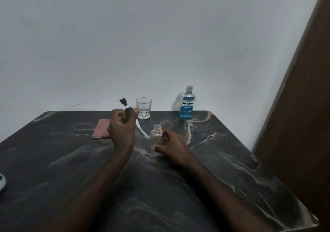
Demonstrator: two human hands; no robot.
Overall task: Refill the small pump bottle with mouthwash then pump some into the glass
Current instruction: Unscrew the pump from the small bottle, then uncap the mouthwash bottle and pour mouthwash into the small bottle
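Head view looks down on a dark marbled bench (232, 169) against a pale wall, and the small pump bottle (156, 137) standing upright near its middle serves as the landmark. Far left of the bottle, at the frame edge, a pale object (2, 181) is cut off and cannot be identified. Left of the bottle and a little farther back, a pinkish folded cloth (100, 128) lies flat, its right side hidden behind the left hand (122, 131). That hand is closed into a fist around the black pump head (127, 107), thumb pressed against its collar. The pump's long axis is tilted: the black nozzle points up and to the left, while the white dip tube (142, 131) slants down and right, its tip just beside the bottle's shoulder. Behind the bottle, slightly left, stands a clear glass (143, 107) with a thick base; whether it holds liquid is hard to tell. The bottle itself is clear, its neck open and pointing straight up, its lower body hard to make out. The right hand (171, 147) is half open, fingers curled loosely around the bottle's right side, thumb across its base. Behind and right of the bottle, the mouthwash bottle (187, 103) stands capped, blue liquid low inside.
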